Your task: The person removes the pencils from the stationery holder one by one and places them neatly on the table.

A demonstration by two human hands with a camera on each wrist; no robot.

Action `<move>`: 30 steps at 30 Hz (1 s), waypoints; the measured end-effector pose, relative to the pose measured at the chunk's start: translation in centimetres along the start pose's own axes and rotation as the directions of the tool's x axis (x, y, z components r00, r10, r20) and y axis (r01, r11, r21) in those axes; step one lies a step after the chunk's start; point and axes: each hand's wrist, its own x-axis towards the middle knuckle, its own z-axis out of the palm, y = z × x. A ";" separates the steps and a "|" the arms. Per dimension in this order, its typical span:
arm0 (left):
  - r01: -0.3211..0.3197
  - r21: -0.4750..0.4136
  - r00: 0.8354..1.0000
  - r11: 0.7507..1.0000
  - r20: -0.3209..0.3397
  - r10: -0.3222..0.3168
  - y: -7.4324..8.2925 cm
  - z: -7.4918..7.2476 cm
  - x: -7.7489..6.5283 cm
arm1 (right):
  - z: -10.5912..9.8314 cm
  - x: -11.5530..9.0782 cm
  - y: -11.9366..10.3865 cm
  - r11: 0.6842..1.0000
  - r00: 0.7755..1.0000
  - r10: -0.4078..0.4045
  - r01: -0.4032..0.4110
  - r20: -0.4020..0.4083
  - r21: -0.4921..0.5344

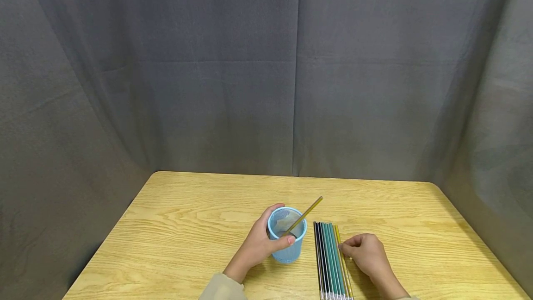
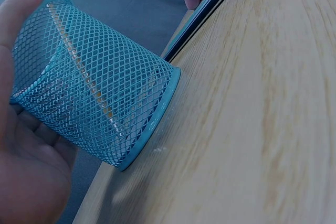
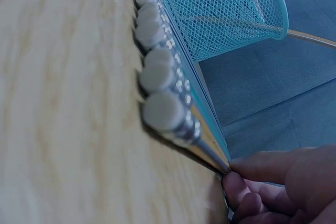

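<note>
My left hand [image 1: 259,244] grips a light-blue mesh pencil cup [image 1: 287,254], its thumb over the near side of the rim. One yellow pencil [image 1: 311,208] leans inside the cup, and its upper end sticks out toward the right. Through the mesh [image 2: 113,51] in the left wrist view, the pencil's lower end shows near the base. To the right of the cup, my right hand [image 1: 368,254] pinches the outermost yellow pencil [image 1: 346,276] of a row between thumb and index finger. White erasers [image 3: 163,110] cap the row's near ends in the right wrist view.
Black pencils [image 1: 319,258] and green pencils [image 1: 333,258] lie side by side in the row, left of the yellow ones. Everything stands on a light wooden table [image 1: 187,226]. Grey curtains [image 1: 216,82] hang behind and at both sides.
</note>
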 end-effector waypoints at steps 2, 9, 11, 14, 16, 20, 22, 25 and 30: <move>-0.002 0.001 1.000 1.000 0.001 0.002 0.0 0.0 0.0 | 0.0 0.0 0.0 1.000 1.000 0.002 -0.002 0.002 0.005; -0.007 0.005 1.000 1.000 0.000 0.007 0.0 0.0 0.0 | 0.0 0.0 0.0 1.000 1.000 0.017 -0.017 0.019 0.025; -0.008 0.006 1.000 1.000 0.000 0.008 0.1 0.0 0.0 | 0.0 0.0 0.0 0.999 1.000 0.022 -0.022 0.020 0.028; -0.006 0.005 1.000 1.000 0.000 0.006 0.1 0.0 -0.1 | 0.0 0.0 0.0 0.999 0.999 0.028 -0.029 0.016 0.031; -0.006 0.004 1.000 1.000 0.000 0.006 0.2 0.0 0.0 | -0.1 0.0 0.0 0.999 0.999 0.030 -0.031 0.016 0.038; -0.011 0.004 1.000 1.000 0.000 0.011 0.3 0.0 0.0 | -0.1 -0.1 0.0 0.998 0.999 0.028 -0.029 0.015 0.052; -0.014 0.003 1.000 1.000 0.001 0.014 0.3 0.1 0.0 | -0.1 -0.1 0.0 0.998 1.000 0.028 -0.029 0.013 0.063; -0.015 0.001 1.000 1.000 0.004 0.015 0.3 0.1 0.0 | -0.2 -0.1 0.0 0.996 0.999 0.031 -0.032 0.014 0.085; -0.012 0.000 1.000 1.000 0.007 0.012 0.1 0.0 0.0 | -0.1 0.0 0.1 0.992 0.999 0.037 -0.038 0.012 0.120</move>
